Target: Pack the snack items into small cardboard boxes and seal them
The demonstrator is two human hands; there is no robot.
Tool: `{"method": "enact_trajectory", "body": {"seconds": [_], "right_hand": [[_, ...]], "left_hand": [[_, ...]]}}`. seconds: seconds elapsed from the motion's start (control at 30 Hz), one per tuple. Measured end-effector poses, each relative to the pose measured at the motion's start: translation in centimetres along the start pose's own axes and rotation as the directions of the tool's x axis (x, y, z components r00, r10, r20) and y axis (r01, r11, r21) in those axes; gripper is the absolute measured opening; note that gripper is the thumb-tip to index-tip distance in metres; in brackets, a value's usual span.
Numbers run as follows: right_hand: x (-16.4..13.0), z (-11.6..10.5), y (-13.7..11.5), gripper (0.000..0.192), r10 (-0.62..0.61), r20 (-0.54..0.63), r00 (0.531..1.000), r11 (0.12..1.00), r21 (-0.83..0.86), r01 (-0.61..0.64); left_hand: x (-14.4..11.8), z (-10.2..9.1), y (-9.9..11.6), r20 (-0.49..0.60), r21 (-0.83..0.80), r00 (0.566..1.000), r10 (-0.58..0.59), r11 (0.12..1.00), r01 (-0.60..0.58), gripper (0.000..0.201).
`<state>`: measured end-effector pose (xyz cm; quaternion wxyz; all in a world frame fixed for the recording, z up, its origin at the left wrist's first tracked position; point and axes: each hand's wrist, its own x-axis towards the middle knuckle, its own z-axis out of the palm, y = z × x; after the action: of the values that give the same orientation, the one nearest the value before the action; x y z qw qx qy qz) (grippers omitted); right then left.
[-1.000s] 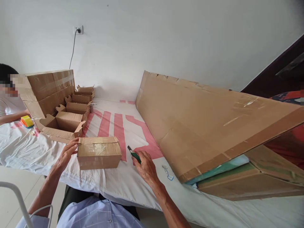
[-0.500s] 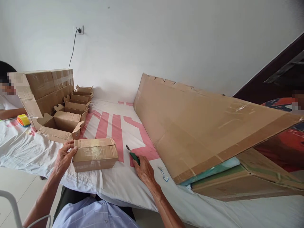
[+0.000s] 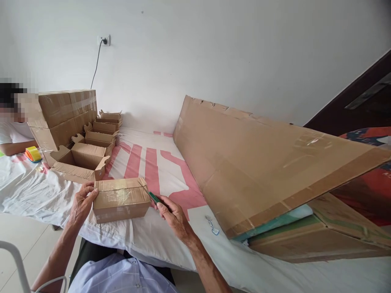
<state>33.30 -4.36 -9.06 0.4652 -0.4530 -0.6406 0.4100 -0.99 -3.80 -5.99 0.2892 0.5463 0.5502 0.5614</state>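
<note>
While the left hand (image 3: 82,202) clasps the left end of the small taped box (image 3: 120,199), fingers curled over its top edge and thumb against the side, the right hand (image 3: 171,212) is closed around a green-handled knife (image 3: 153,197) whose blade meets the box's upper right corner. The box lies near the front edge of the table, on a white cloth with red stripes (image 3: 143,160).

Just behind the box, toward the left, sits an open carton (image 3: 80,162) with its flaps up, and behind that a row of more open cartons (image 3: 102,129) runs back to the wall. Beside them stands a large sealed box (image 3: 62,114). A yellow roll of tape (image 3: 33,154) lies on the cloth at the far left, close to another person's arm (image 3: 14,147).

To the right of the knife hand, a long slab of cardboard (image 3: 259,162) slopes across the table, resting on a stack of flat packages (image 3: 308,232) and closing off that whole side. A small blue-and-white tag (image 3: 213,227) lies on the cloth between the hand and the slab. A plug with its cord (image 3: 100,55) hangs on the white wall behind.
</note>
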Motion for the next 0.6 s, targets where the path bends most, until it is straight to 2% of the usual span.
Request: {"method": "enact_trajectory", "body": {"seconds": [0.27, 0.43, 0.6], "right_hand": [[-1.0, -1.0, -0.7, 0.057, 0.039, 0.009, 0.999, 0.992, -0.118, -0.037], [-1.4, -1.3, -1.7, 0.062, 0.104, 0.018, 0.994, 0.983, -0.152, -0.100], [-1.6, -1.6, -2.3, 0.061, 0.118, 0.035, 0.992, 0.981, -0.161, -0.111]], "left_hand": [[-1.2, 0.2, -0.2, 0.008, -0.048, 1.000, 0.029, 0.998, -0.028, 0.050], [-1.9, 0.1, -0.4, 0.020, -0.034, 0.996, 0.081, 0.996, -0.081, 0.049], [-2.3, -0.3, -0.5, 0.040, 0.005, 0.993, 0.111, 0.994, -0.111, 0.048]]}}
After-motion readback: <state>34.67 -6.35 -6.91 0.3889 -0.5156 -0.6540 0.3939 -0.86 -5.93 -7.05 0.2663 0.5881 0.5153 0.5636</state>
